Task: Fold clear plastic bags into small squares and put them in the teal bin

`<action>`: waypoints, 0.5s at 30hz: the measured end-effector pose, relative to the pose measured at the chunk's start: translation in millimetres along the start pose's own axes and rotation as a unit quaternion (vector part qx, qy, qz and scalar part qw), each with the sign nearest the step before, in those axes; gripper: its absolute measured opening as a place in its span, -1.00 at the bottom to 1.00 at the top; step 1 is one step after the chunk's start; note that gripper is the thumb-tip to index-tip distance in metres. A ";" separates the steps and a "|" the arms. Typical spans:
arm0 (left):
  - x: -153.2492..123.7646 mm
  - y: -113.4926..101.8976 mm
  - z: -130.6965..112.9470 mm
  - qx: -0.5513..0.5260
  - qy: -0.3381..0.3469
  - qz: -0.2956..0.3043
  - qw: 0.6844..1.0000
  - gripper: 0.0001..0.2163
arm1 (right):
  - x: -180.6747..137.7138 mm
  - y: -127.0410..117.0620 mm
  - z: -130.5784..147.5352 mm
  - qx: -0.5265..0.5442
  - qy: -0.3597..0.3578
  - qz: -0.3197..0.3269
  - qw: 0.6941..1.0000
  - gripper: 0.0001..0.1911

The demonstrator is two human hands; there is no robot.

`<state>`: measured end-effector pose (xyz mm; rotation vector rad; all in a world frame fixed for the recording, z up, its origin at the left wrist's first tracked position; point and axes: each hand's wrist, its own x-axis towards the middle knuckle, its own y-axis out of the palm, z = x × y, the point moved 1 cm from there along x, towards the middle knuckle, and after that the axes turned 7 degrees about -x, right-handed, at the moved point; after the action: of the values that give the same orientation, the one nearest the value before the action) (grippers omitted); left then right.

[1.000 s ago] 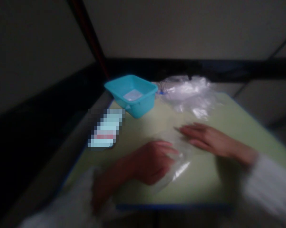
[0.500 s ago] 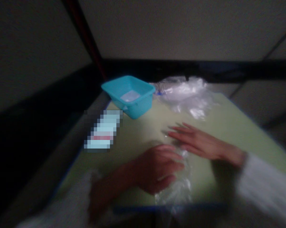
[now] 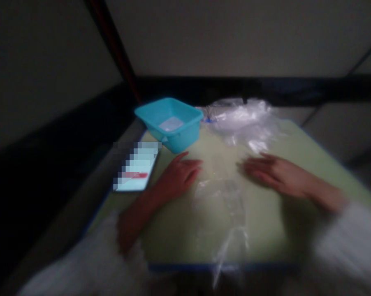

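Note:
A clear plastic bag lies flat on the green table mat, its lower end hanging over the blue front edge. At its upper left, my left hand is open, fingers a little apart; I cannot tell whether the fingertips touch the plastic. My right hand hovers or rests to the right of the bag, fingers stretched out and slightly blurred. Neither hand appears to hold anything.
A turquoise basket with something whitish inside stands at the back left. Beside it is a heap of clear plastic bags. A phone with a lit, partly pixelated screen lies near the left edge. Walls stand behind the table.
My hands have parted: the left has moved left and away from me, the right has shifted right. The plastic bag, bunched under them before, is now spread out and uncovered.

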<state>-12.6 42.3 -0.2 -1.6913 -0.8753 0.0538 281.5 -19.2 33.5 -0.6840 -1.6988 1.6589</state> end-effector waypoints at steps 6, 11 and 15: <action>1.9 1.4 0.4 0.035 -0.053 0.019 0.998 -0.71 | 20.5 24.7 -0.1 -0.085 0.056 -0.050 0.994 -0.56; 3.5 0.0 -2.4 0.034 -0.120 -0.028 0.992 -0.68 | 28.2 27.7 5.5 -0.065 0.095 -0.110 0.987 -0.56; 4.1 0.1 -2.7 0.024 -0.144 -0.009 0.989 -0.67 | 29.0 20.4 38.5 0.030 -0.011 -0.109 0.994 -0.58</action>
<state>-8.3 42.5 2.2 -1.6547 -1.0944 0.3099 232.0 -21.1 16.8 -0.4372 -1.6678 1.5614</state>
